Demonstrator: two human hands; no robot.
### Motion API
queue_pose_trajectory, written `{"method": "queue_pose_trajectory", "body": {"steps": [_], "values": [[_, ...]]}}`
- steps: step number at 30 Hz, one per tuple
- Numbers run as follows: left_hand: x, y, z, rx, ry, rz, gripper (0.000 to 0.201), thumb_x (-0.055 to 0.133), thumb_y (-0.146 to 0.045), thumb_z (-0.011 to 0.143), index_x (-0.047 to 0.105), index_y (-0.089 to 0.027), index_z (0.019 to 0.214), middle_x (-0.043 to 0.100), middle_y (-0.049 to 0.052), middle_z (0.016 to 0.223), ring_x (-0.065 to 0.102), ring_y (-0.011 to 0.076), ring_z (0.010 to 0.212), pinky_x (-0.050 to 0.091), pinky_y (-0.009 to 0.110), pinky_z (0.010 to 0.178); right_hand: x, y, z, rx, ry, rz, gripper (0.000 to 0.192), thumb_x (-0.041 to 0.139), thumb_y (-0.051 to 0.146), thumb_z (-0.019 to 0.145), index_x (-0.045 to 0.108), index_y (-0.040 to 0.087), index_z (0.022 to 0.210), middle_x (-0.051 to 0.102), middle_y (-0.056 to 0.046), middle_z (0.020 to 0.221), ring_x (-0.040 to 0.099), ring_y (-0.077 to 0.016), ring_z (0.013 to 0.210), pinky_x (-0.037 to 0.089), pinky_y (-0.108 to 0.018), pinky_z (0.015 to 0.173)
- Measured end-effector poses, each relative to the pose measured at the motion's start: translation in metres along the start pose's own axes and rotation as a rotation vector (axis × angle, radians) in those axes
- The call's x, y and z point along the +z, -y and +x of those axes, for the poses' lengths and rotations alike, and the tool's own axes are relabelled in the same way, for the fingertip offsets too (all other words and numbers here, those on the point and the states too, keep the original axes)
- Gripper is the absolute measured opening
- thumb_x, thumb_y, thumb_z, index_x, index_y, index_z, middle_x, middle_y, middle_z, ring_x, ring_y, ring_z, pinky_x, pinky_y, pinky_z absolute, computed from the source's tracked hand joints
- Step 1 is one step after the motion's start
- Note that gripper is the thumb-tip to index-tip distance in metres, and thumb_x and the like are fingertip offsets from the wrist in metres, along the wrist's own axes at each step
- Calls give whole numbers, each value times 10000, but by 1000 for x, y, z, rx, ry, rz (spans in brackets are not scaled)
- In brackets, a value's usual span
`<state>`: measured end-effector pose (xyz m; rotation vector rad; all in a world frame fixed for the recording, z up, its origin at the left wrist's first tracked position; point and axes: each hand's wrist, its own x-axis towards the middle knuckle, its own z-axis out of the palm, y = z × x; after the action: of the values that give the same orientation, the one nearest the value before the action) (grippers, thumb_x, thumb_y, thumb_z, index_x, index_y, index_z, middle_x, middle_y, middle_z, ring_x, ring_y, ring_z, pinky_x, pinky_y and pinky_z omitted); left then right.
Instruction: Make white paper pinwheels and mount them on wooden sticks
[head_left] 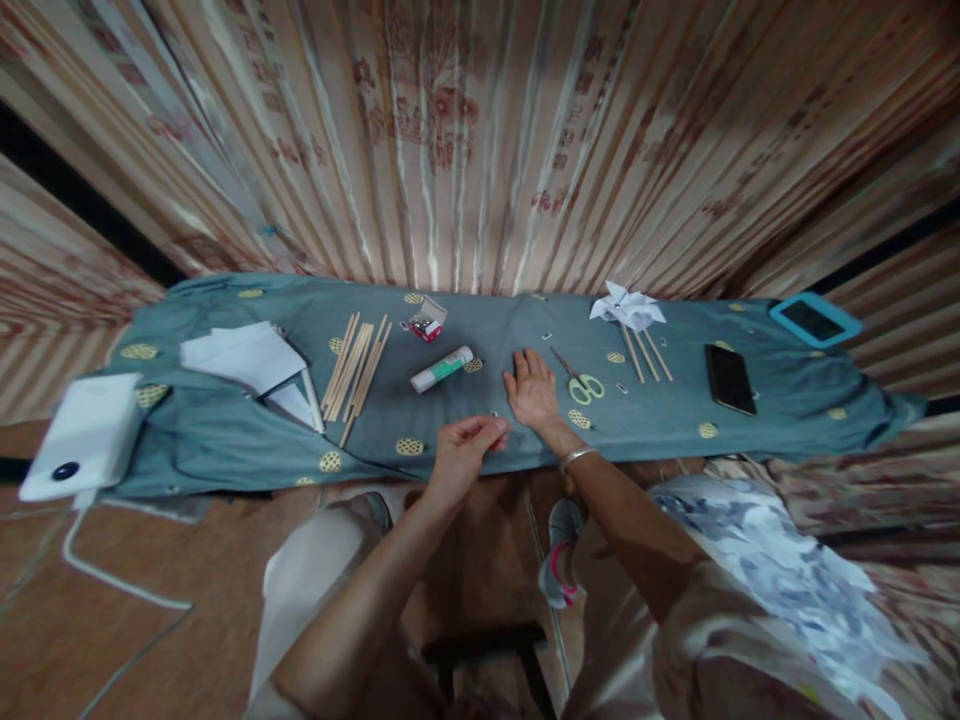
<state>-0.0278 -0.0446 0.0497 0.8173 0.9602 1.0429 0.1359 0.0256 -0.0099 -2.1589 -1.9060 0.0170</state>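
Already made: one white paper pinwheel (628, 306) lay finished at the far edge of the desk (480, 440), resting on the tops of three wooden sticks (645, 354).
Right hand: the right hand (532, 389) lay flat on the cloth, palm down, fingers loosely spread, holding nothing, with a bangle (576, 457) at the wrist.
Left hand: the left hand (463, 450) hovered at the near edge, thumb and fingertips drawn together in a pinch; what it pinched was too small to make out.
Small bit: a tiny pale piece (494, 413) sat on the cloth just between the two hands, possibly a pin, though that could not be told.
Within reach: scissors (579, 381) lay just right of the right hand, a glue stick (442, 369) just left of it, and a small open red-and-white box (427, 320) beyond that.
Untouched stock: a bundle of sticks (358, 367) and a pile of white paper sheets (244, 357) waited well to the left.
Aside: a black phone (730, 379) and a blue-framed tablet (814, 320) sat far right; a white box (84, 433) sat at the far left end.
Progress, judged: one pinwheel done and set aside, nothing of a second one visibly begun, plenty of paper and sticks left.
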Motion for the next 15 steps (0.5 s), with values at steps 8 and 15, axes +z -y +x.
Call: {"method": "queue_pose_trajectory", "body": {"steps": [8,15], "values": [[24,-50,-53,36,207,-210,241,862,-416,652,781,-189,657,677,14,628,574,96,583,497,225,633,5,-2,0,-9,-31,-27,551,332,357,1006,432,54,1455,436,-211,1533,364,-324,1424,317,-477,1116],[-2,-80,-122,128,570,-162,163,700,-467,821,802,-394,924,712,46,804,618,158,590,504,301,540,6,-2,0,-1,-24,-33,552,354,359,1000,439,58,1455,437,-204,1533,376,-326,1417,314,-463,1121]]}}
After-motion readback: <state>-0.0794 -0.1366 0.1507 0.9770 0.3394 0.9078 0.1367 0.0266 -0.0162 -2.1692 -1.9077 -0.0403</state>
